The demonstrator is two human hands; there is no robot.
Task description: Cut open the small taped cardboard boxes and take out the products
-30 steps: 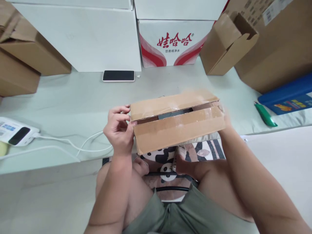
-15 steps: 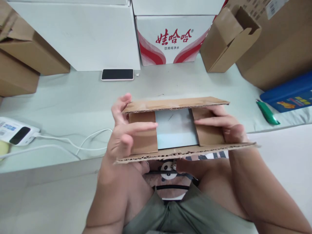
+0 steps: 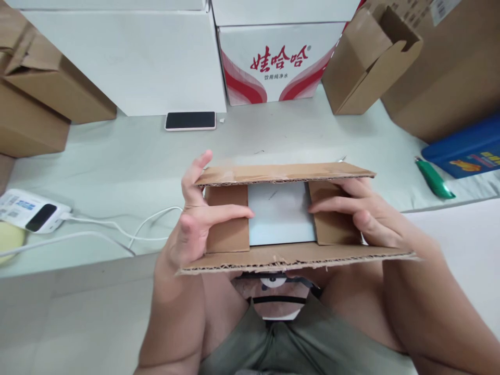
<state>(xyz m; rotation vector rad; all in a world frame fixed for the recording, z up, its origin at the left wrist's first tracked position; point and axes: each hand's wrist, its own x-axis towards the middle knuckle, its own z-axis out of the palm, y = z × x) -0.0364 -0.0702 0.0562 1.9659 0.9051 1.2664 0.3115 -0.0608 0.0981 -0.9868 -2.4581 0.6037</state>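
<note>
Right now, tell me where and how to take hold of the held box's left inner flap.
Likely best by its free edge, from above: the left inner flap lies folded inward, and the spread long flaps leave that edge accessible.

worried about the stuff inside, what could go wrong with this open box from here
The open cardboard box appears partly above the legs, so if the left hand or right hand slipped, it could fall. The near flap has a ragged edge that might scratch skin. Tilting could let the pale item inside slide out.
</note>
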